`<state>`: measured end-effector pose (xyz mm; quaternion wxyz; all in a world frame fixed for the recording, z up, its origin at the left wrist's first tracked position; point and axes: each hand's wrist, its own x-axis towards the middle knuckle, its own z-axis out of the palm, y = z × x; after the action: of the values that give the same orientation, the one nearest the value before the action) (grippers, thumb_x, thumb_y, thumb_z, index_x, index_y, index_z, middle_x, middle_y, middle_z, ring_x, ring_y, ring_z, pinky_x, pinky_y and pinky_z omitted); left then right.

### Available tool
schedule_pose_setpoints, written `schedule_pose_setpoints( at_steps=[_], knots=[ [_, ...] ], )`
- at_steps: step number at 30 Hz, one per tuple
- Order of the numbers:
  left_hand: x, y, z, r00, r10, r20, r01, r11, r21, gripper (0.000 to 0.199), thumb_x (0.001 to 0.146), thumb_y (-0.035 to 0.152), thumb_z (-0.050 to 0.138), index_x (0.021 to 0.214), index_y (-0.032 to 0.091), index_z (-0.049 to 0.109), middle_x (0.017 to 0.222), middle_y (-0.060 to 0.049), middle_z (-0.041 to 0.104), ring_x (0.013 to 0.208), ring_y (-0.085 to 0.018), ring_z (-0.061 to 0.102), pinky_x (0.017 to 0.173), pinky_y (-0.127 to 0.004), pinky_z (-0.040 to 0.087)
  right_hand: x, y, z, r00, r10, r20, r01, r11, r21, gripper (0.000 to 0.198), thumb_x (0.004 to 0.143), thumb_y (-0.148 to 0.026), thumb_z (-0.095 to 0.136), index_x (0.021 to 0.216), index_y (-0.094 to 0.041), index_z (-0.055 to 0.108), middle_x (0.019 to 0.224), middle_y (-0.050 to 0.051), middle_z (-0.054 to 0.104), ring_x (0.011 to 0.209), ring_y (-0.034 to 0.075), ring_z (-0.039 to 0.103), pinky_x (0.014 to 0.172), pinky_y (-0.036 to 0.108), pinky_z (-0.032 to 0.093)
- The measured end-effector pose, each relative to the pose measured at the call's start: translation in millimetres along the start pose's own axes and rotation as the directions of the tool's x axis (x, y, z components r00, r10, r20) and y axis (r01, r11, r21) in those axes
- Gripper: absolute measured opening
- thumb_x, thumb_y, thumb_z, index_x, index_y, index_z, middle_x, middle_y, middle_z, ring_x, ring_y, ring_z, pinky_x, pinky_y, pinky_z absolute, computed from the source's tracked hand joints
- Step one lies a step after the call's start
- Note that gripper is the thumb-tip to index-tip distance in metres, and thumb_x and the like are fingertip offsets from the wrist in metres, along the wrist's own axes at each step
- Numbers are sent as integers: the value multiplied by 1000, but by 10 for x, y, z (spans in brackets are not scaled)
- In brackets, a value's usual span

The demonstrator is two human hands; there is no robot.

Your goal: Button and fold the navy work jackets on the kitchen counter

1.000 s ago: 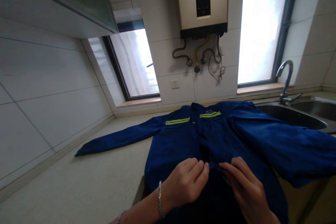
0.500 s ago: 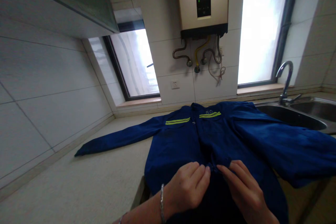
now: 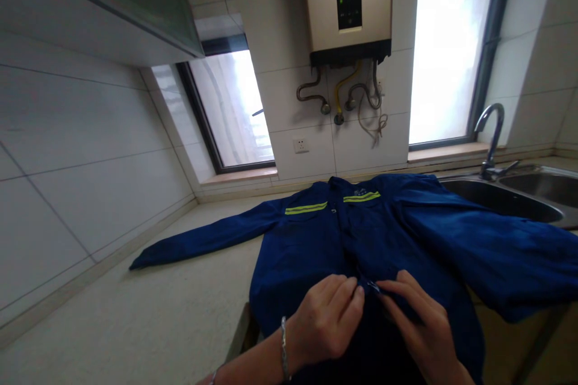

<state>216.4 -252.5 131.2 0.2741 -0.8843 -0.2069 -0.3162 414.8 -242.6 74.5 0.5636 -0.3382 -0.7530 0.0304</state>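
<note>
1. Counter (image 3: 180, 313), left edge: the near sleeve (image 3: 208, 239) of a blue jacket (image 3: 298, 264) lies flat, its cuff pointing toward the left edge and somewhat forward.
2. Left hand: the left hand (image 3: 327, 319), a bracelet (image 3: 284, 343) at its wrist, is curled, its thumb and fingers drawn together on the jacket's front edging. The exact grip is partly hidden by the knuckles.
3. Jacket body: front side up, collar (image 3: 336, 183) at the counter's back edge, lower part hanging past the front edge. Long axis runs back to front, with the collar pointing away from the person. The cloth appears soft and limp, fairly light, unlikely to slip or break; the doubled front edging looks the firmest place to pinch.
4. Right hand: the right hand (image 3: 424, 319) has thumb and forefinger nearly together on the facing edge, other fingers bent. A pale glint shows at the fingertips; too small to identify.
5. Counter, right side: the far sleeve (image 3: 487, 252) spreads rightward in loose folds, overhanging the front edge, just in front of the sink (image 3: 557, 216).
</note>
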Motion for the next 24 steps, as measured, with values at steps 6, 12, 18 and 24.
schedule_pose_setpoints(
  at_steps=[6, 12, 18, 24],
  knots=[
    [-26, -14, 33, 993, 121, -11, -121, 992, -29, 21, 85, 8, 41, 97, 1, 57, 92, -17, 65, 91, -20, 62, 78, -31, 55, 36, -5, -14, 986, -164, 18, 165, 983, -82, 19, 83, -11, 53, 100, -19, 59, 85, 5, 58, 88, 18, 57, 77, 31, 52],
    [-4, 118, 98, 985, -146, 91, 169, 928, -332, 21, 85, 21, 52, 102, 9, 54, 90, -11, 64, 82, -16, 62, 72, -27, 55, -46, 74, 21, 977, -214, 1, 211, 959, -191, 21, 82, -9, 54, 102, -16, 59, 89, 8, 59, 92, 19, 56, 79, 33, 52],
    [96, 84, 108, 598, -533, 599, 783, 225, -581, 35, 72, 44, 67, 89, 14, 62, 79, -2, 63, 69, -11, 58, 62, -20, 49, -107, 75, 54, 978, -206, 40, 209, 970, -120, 19, 84, -15, 53, 102, -18, 59, 88, 6, 61, 85, 18, 59, 74, 31, 52],
    [15, -37, 334, 494, -455, 741, 711, -278, -646, 31, 71, 32, 68, 92, 10, 62, 68, -2, 62, 60, -14, 61, 63, -28, 51, -173, 36, -55, 998, 27, 51, -22, 993, -113, 15, 83, -23, 55, 97, -19, 56, 91, 6, 57, 85, 17, 59, 71, 25, 51]
  ],
)
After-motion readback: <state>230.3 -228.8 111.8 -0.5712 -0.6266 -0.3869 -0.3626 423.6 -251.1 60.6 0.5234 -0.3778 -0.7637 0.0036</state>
